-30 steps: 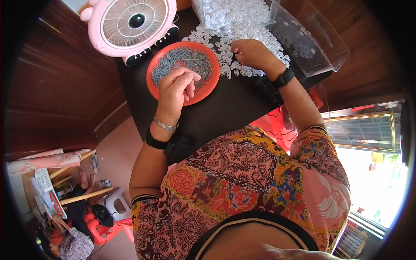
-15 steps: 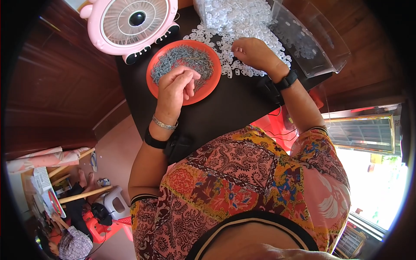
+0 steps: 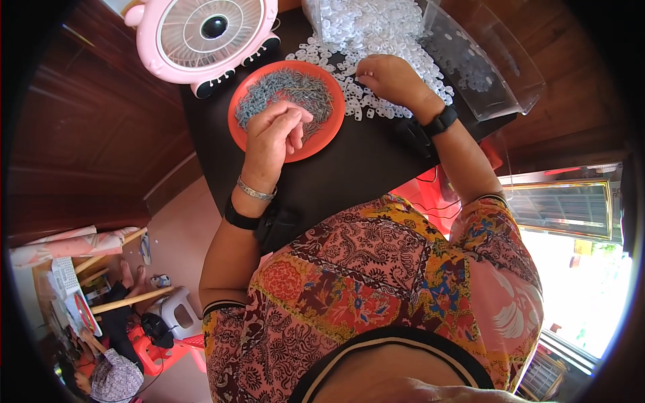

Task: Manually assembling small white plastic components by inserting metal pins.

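My left hand (image 3: 277, 133) hovers over the near left part of an orange plate (image 3: 327, 140), its fingers curled in and closed. Heaped on the plate are many small, thin grey screw-like pieces (image 3: 269, 87), and a thin yellowish stick (image 3: 306, 88) lies across them. What the left fingers hold, if anything, is hidden. My right hand (image 3: 392, 80) is at the near edge of a spread of small white plastic pieces with holes (image 3: 369, 27). Its fingers are bent and closed toward the pile, and their tips are too hidden to show what is between them.
A pink fan (image 3: 211, 30) stands behind the plate at the left. At the far right of the black table (image 3: 336, 178) lies a clear plastic bin (image 3: 484, 74) on its side, white pieces inside. Another person (image 3: 114, 373) sits at the lower left near a red stool (image 3: 151, 349).
My right hand has shifted very slightly to the left and away from me over the white pieces. The left hand stays almost still, closed above the plate.
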